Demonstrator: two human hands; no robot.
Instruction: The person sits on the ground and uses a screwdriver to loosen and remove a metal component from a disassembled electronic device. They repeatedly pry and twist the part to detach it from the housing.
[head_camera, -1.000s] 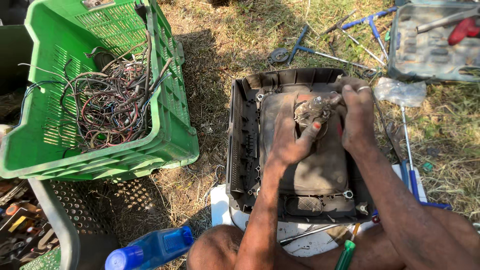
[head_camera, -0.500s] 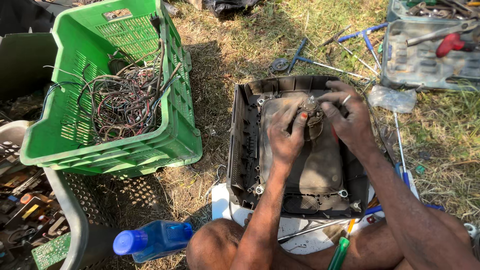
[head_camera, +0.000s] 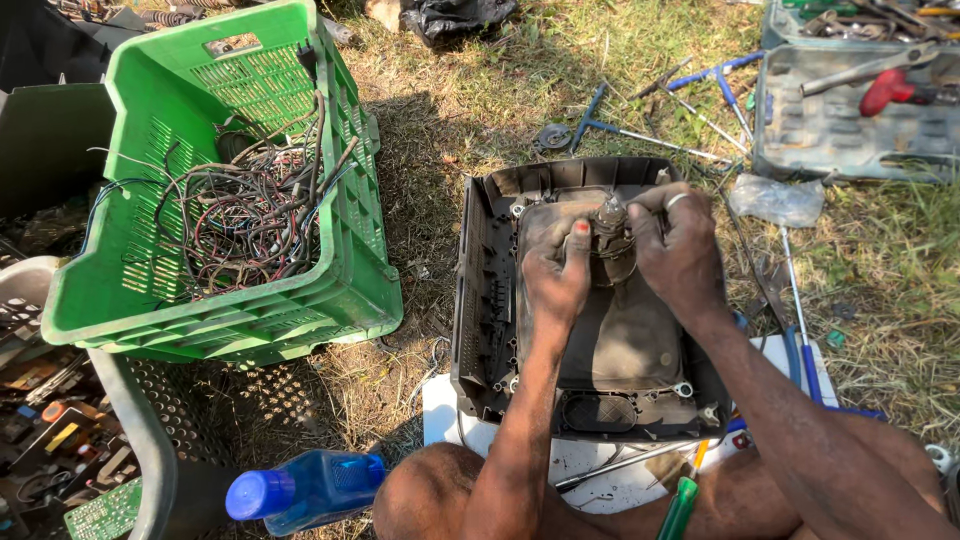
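Head view: my left hand (head_camera: 558, 275) and right hand (head_camera: 680, 255) meet over the neck (head_camera: 612, 235) of a dusty grey picture tube (head_camera: 620, 330), which lies face down inside a dark plastic casing (head_camera: 480, 300) on dry grass, with a white board (head_camera: 445, 410) under its near edge. My left fingers are curled against the left side of the neck; my right fingers are closed around its top and right side. Both hands grip it.

Judgement: the tube looks heavy, rigid and glass-bodied; the thin neck is probably the fragile part, so the broad funnel or the corner lugs would make a safer hold. The dust may make it slippery.

Surroundings: a green crate (head_camera: 330, 300) of tangled wires (head_camera: 240, 215) to my left, a blue bottle (head_camera: 305, 490) near my knee, a grey tool case (head_camera: 850, 130) and loose drivers (head_camera: 640, 130) beyond the casing.
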